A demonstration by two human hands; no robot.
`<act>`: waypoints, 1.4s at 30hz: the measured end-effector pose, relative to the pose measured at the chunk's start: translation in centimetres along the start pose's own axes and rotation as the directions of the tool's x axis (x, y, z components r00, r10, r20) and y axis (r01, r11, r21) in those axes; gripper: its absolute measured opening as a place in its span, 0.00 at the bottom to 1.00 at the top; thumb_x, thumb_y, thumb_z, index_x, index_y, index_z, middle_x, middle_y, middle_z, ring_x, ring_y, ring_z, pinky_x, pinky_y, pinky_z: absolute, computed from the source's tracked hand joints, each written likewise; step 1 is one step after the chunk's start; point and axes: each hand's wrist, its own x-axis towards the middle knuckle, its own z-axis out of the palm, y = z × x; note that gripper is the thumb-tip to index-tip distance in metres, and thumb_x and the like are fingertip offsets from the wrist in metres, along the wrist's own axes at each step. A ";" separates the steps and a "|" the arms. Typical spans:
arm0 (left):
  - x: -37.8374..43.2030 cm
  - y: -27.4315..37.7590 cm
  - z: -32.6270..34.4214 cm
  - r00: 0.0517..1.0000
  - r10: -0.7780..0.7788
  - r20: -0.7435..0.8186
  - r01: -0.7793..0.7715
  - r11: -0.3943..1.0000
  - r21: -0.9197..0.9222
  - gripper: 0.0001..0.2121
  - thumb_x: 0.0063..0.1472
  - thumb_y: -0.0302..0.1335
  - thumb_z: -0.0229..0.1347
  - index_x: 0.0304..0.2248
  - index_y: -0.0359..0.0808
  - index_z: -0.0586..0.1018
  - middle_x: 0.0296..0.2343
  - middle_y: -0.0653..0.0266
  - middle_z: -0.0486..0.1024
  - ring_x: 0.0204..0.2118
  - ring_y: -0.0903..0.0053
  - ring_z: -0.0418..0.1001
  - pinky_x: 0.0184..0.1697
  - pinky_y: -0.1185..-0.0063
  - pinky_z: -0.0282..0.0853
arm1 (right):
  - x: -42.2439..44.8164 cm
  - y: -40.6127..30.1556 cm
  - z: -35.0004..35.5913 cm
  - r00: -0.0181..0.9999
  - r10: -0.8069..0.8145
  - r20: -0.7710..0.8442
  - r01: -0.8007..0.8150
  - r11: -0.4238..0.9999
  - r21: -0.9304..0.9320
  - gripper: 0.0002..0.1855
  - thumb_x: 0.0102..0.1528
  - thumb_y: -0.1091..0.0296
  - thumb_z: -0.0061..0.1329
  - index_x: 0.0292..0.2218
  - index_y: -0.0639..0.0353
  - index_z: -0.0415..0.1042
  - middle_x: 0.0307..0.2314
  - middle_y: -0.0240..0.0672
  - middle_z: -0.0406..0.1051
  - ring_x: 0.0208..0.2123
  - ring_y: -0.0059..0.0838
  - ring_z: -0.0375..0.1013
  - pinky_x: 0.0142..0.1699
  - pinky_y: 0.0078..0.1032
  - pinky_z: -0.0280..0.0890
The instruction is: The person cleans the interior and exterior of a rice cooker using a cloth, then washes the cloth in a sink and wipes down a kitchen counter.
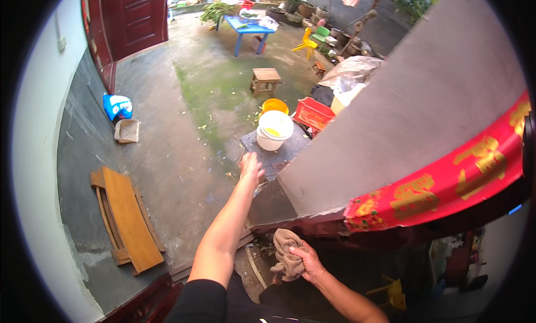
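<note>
My right hand (310,260) grips a crumpled brown terry cloth (288,252) near my body, at the doorway. My left arm stretches forward, and my left hand (251,169) is blurred, with its fingers loosely apart and nothing visible in them. Just beyond that hand, apart from it, a white plastic bucket (271,143) stands on a dark stone slab (251,141). Something yellow shows inside the bucket. Behind it is an orange bucket (274,104), partly hidden.
A wall (377,105) with a red banner (423,195) runs along the right. Left lie a wooden bench on its side (130,220) and a dustpan (127,131). Farther off are a wooden stool (266,76), red crate (313,113), blue table (255,29) and yellow chair (307,43).
</note>
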 end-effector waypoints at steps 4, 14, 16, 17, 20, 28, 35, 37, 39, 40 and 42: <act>-1.9 -10.6 -7.2 0.982 -0.174 -0.075 0.170 0.984 -0.055 0.10 0.59 0.38 0.47 0.34 0.41 0.65 0.18 0.68 0.64 0.16 0.78 0.65 0.14 0.82 0.59 | -2.5 0.3 -6.4 0.999 0.012 -0.041 -0.013 1.000 -0.027 0.21 0.49 0.72 0.50 0.45 0.61 0.63 0.38 0.36 0.68 0.41 0.30 0.69 0.46 0.30 0.66; -16.0 -28.8 -12.5 0.783 -0.622 0.008 0.611 0.771 0.177 0.15 0.60 0.36 0.39 0.33 0.33 0.73 0.24 0.57 0.74 0.30 0.63 0.73 0.34 0.64 0.69 | -8.6 -1.1 -23.3 0.961 0.029 -0.274 0.041 0.969 0.245 0.17 0.50 0.66 0.52 0.41 0.57 0.65 0.35 0.36 0.68 0.38 0.32 0.70 0.42 0.34 0.68; -18.3 -32.0 -7.6 0.771 -0.627 0.114 0.566 0.756 0.328 0.14 0.59 0.36 0.43 0.35 0.34 0.73 0.26 0.57 0.74 0.31 0.64 0.73 0.34 0.67 0.70 | -12.7 -3.6 -27.5 0.942 -0.121 -0.313 0.220 0.928 0.301 0.16 0.51 0.66 0.50 0.42 0.57 0.65 0.36 0.38 0.68 0.37 0.34 0.70 0.41 0.36 0.68; -20.0 -33.4 -4.7 0.759 -0.631 0.161 0.533 0.744 0.402 0.14 0.59 0.36 0.45 0.35 0.34 0.73 0.27 0.57 0.74 0.31 0.65 0.74 0.33 0.69 0.70 | -13.8 -3.6 -30.8 0.926 -0.159 -0.342 0.281 0.896 0.344 0.16 0.52 0.66 0.49 0.42 0.58 0.64 0.36 0.38 0.68 0.37 0.36 0.70 0.41 0.37 0.68; -27.8 -36.2 4.0 0.690 -0.670 0.275 0.427 0.683 0.593 0.14 0.58 0.36 0.51 0.38 0.34 0.74 0.30 0.57 0.75 0.32 0.67 0.74 0.32 0.74 0.71 | -17.2 -2.1 -40.2 0.856 -0.216 -0.470 0.442 0.776 0.449 0.16 0.54 0.65 0.46 0.43 0.59 0.64 0.38 0.40 0.68 0.38 0.39 0.70 0.43 0.40 0.67; -42.3 -41.5 22.3 0.451 -0.813 0.368 0.260 0.514 0.817 0.16 0.59 0.35 0.51 0.43 0.36 0.69 0.34 0.60 0.73 0.33 0.71 0.74 0.34 0.78 0.70 | -25.6 -6.1 -51.8 0.804 -0.301 -0.514 0.589 0.523 0.616 0.18 0.55 0.62 0.40 0.45 0.62 0.64 0.42 0.42 0.66 0.44 0.42 0.66 0.50 0.41 0.61; -44.3 -48.9 36.9 0.170 -0.832 0.528 0.413 0.546 0.729 0.25 0.59 0.45 0.49 0.50 0.36 0.64 0.41 0.57 0.68 0.43 0.71 0.68 0.44 0.74 0.66 | -24.7 -11.9 -60.8 0.865 -0.273 -0.421 0.502 0.467 0.728 0.20 0.54 0.62 0.36 0.45 0.64 0.64 0.41 0.43 0.68 0.44 0.41 0.67 0.51 0.40 0.60; -43.9 -50.8 40.6 0.111 -0.819 0.563 0.455 0.545 0.704 0.29 0.59 0.49 0.46 0.52 0.37 0.61 0.46 0.58 0.66 0.49 0.69 0.64 0.51 0.71 0.61 | -23.8 -15.5 -62.4 0.907 -0.244 -0.344 0.422 0.505 0.753 0.20 0.55 0.61 0.36 0.44 0.64 0.65 0.40 0.43 0.68 0.43 0.41 0.68 0.50 0.40 0.61; -43.8 -52.0 44.7 -0.023 -0.758 0.652 0.564 0.528 0.634 0.30 0.59 0.50 0.46 0.53 0.37 0.61 0.48 0.59 0.65 0.51 0.69 0.63 0.53 0.70 0.59 | -21.7 -18.1 -65.9 0.920 -0.252 -0.301 0.392 0.601 0.696 0.20 0.55 0.61 0.34 0.44 0.65 0.65 0.40 0.42 0.69 0.42 0.41 0.69 0.50 0.39 0.62; -44.5 -52.2 46.7 0.059 -0.752 0.656 0.541 0.577 0.612 0.29 0.59 0.49 0.46 0.53 0.37 0.61 0.49 0.60 0.64 0.51 0.68 0.62 0.53 0.69 0.59 | -20.7 -18.9 -67.5 0.905 -0.290 -0.311 0.425 0.638 0.642 0.20 0.56 0.61 0.34 0.44 0.65 0.65 0.41 0.42 0.69 0.42 0.41 0.69 0.51 0.39 0.62; -43.5 -55.0 49.3 0.101 -0.730 0.676 0.596 0.589 0.547 0.24 0.60 0.42 0.49 0.51 0.36 0.63 0.47 0.61 0.66 0.49 0.71 0.66 0.51 0.72 0.62 | -19.3 -21.4 -70.3 0.925 -0.267 -0.270 0.378 0.711 0.593 0.21 0.57 0.60 0.33 0.45 0.66 0.65 0.42 0.43 0.68 0.42 0.41 0.69 0.51 0.38 0.62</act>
